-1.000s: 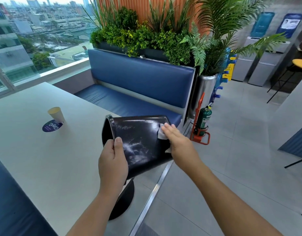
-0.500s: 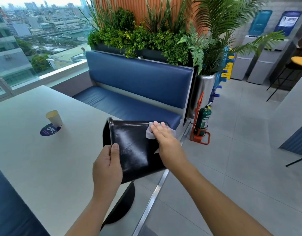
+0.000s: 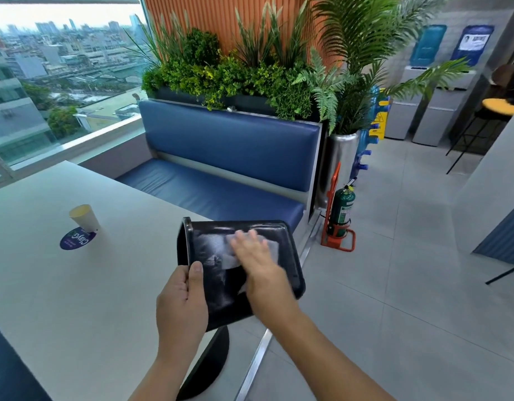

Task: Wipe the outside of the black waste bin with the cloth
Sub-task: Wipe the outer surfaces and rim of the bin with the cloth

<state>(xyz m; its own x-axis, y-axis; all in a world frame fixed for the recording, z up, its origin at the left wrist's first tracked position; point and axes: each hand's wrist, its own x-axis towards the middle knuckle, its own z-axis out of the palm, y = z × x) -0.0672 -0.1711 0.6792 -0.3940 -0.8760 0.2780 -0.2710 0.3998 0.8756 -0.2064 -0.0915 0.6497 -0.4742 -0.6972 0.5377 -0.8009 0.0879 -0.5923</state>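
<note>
The black waste bin (image 3: 287,253) lies tipped on its side over the table's near right corner, its open mouth facing left. My left hand (image 3: 182,302) grips the bin's rim, thumb on the outer wall. My right hand (image 3: 261,270) lies flat on the bin's upward side wall, fingers spread and blurred. It presses the white cloth (image 3: 229,256) against the wall. Wet streaks show on the glossy wall beside the cloth. Most of the cloth is hidden under my palm.
The white table (image 3: 61,285) carries a paper cup (image 3: 85,217) on a round blue sticker (image 3: 76,241). A blue bench (image 3: 227,169) with planters stands behind. A green fire extinguisher (image 3: 342,212) in an orange stand sits on the tiled floor at right.
My right hand has slid the cloth leftward across the bin's wall, from the base end toward the middle. The bin has turned a little in my left hand.
</note>
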